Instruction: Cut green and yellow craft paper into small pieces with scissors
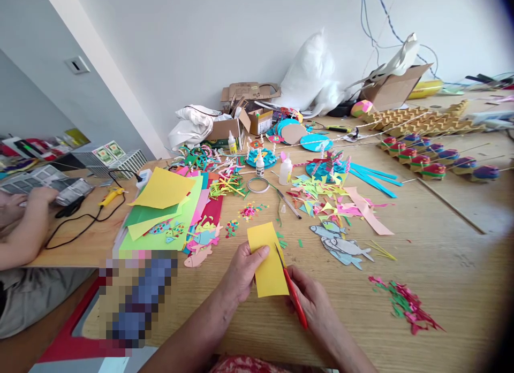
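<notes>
The wooden table [433,244] is spreading under everything, and a stack of coloured sheets [160,188] is lying on its left part. Nearer the person, the yellow paper [267,279] is standing between both hands. The left hand [243,268] is pinching its left side, thumb in front. The right hand [313,292] is clamping its fingers on the red-handled scissors [297,303], whose blade is crossing the paper's right edge. Grey paper fish [349,247] are lying farther right; small green pieces [300,243] are lying just beyond the paper.
</notes>
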Demonstrator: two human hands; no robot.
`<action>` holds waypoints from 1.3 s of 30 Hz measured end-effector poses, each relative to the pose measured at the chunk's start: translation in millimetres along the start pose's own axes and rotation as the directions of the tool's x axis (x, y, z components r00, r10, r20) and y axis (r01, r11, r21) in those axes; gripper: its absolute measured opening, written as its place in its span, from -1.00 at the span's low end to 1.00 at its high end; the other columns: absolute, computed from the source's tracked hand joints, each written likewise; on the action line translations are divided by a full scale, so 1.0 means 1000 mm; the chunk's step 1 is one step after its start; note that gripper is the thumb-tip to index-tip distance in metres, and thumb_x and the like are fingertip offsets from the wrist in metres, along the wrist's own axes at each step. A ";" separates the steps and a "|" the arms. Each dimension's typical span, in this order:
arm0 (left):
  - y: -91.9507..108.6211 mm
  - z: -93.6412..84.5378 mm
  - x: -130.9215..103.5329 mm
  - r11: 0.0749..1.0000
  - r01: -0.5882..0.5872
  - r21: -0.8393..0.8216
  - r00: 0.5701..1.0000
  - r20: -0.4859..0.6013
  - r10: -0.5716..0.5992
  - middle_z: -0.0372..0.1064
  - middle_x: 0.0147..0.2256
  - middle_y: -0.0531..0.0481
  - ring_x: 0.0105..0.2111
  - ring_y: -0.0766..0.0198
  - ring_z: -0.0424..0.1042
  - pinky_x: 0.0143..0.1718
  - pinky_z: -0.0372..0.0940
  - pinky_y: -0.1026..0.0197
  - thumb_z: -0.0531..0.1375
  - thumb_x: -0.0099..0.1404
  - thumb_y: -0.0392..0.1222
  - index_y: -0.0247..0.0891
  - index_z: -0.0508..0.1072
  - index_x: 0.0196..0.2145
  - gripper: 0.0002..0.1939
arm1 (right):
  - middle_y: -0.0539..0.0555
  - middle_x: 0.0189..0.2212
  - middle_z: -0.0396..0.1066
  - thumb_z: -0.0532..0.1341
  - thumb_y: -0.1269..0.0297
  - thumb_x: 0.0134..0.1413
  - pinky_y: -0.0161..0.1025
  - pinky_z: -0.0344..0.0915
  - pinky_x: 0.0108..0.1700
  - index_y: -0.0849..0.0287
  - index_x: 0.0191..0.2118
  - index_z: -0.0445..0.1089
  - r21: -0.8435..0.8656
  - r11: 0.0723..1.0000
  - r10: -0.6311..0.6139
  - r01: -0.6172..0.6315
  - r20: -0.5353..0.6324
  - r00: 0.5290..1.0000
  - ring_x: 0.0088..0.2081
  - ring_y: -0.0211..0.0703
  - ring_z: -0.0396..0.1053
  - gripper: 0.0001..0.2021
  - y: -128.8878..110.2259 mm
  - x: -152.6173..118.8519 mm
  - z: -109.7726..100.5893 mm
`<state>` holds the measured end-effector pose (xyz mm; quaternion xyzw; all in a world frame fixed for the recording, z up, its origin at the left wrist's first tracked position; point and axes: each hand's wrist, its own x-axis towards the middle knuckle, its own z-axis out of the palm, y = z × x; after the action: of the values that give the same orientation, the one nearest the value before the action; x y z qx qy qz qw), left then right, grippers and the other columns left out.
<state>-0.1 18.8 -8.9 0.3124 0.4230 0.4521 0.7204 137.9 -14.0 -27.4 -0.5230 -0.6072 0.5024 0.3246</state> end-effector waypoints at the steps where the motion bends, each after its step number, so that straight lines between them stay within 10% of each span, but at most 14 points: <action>1: 0.000 0.000 0.000 1.000 0.004 -0.010 1.000 0.001 -0.004 0.43 -0.47 -0.06 -0.51 0.28 0.38 -0.41 0.27 0.26 0.22 0.03 -0.10 -0.37 0.42 -0.36 -0.73 | -0.09 -0.67 0.16 -0.05 0.09 0.07 -0.38 0.06 -0.58 0.18 -0.53 0.19 -0.008 1.000 -0.013 0.013 -0.016 1.000 -0.60 -0.30 0.12 -0.68 0.001 0.000 0.000; 39: -0.007 -0.002 -0.007 0.996 0.065 -0.066 0.998 -0.006 -0.066 0.41 -0.50 -0.02 -0.55 0.34 0.34 -0.46 0.20 0.32 0.24 0.01 -0.08 -0.34 0.42 -0.38 -0.73 | -0.03 -0.64 0.27 -0.03 0.06 0.06 -0.37 0.11 -0.53 0.21 -0.54 0.26 -0.067 0.997 -0.031 0.029 -0.026 0.999 -0.56 -0.26 0.17 -0.64 0.006 -0.001 0.002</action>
<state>-1.3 9.5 -13.4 0.2728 0.4211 0.4431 0.7429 138.6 -15.4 -33.7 -0.5311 -0.6270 0.4698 0.3227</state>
